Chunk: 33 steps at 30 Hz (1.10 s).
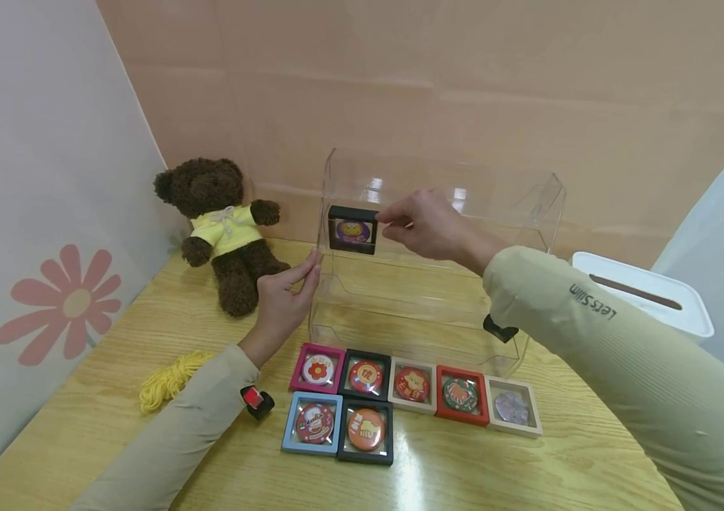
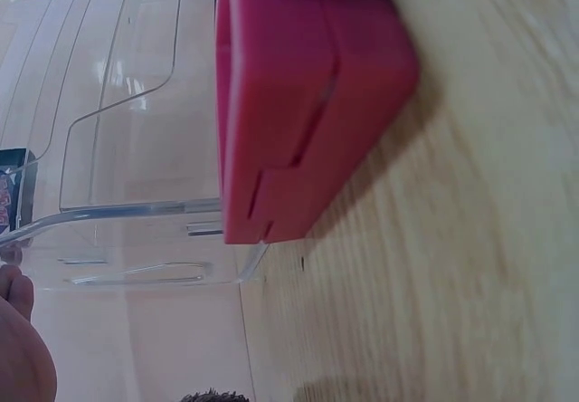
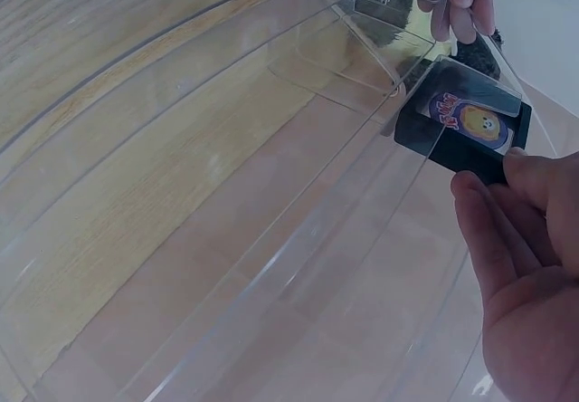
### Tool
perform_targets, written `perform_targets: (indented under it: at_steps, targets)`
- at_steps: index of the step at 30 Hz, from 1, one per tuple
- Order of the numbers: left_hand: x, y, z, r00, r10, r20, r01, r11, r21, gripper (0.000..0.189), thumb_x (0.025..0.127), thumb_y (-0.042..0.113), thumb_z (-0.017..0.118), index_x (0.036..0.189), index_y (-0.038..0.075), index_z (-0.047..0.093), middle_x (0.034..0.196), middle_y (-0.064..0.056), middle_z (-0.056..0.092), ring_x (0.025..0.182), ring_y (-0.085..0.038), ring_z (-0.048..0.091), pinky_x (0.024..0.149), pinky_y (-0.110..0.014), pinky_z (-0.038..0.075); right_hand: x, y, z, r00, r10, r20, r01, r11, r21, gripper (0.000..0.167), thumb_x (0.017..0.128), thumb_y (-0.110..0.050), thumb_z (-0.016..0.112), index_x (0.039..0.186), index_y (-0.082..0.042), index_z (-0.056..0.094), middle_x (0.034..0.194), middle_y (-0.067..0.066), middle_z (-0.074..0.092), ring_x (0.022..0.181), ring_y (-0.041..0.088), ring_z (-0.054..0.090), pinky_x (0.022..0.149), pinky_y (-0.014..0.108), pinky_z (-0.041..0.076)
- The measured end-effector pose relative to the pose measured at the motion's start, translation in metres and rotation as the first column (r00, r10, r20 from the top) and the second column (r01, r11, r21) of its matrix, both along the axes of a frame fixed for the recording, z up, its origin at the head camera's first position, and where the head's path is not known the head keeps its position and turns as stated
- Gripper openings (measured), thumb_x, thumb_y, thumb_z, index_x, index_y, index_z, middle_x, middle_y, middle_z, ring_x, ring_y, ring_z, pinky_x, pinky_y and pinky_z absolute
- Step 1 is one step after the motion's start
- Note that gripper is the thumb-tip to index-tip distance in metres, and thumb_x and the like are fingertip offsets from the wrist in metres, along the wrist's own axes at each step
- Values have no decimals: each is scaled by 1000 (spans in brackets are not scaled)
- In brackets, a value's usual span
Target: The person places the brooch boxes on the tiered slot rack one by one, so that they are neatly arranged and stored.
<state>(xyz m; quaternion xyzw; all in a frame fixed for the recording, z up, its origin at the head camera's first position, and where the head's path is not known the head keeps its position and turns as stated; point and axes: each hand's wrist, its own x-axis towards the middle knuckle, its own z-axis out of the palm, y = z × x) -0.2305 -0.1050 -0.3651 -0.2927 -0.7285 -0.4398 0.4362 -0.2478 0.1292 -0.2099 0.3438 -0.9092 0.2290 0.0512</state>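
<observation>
In the head view my right hand pinches the right edge of a small black display frame with a purple and yellow badge inside. The frame stands upright at the left end of an upper tier of a clear acrylic rack. My left hand pinches the rack's left side panel near its front edge. The right wrist view shows thumb and fingertips on the edge of the black frame. In the left wrist view a pink frame looms close, with part of the left hand at the side.
Several framed badges lie in two rows on the wooden table before the rack. A brown teddy bear in a yellow top sits left of it. Yellow cord lies by the left arm; a white tissue box stands right.
</observation>
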Motion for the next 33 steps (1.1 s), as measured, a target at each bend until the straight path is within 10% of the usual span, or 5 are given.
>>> perform_targets:
  at_steps: [18,33]
  targets:
    - [3,-3,1,1000,-11,27,10,999,41,23,88,-3,64,111,-3,65,107,-13,64,82,-22,68,66,-34,56,16,37,20,997,-25,-71,25,1000,-10,21,90,-10,66,106,2,72,101,13,70,90,23,67,75,39,55]
    - [7,-8,1,999,-15,46,12,998,65,23,86,-5,65,109,-5,66,104,-14,65,83,-22,68,68,-31,55,78,116,-14,959,45,-281,-42,999,17,18,76,-2,77,93,-8,76,88,0,72,69,10,67,58,19,52]
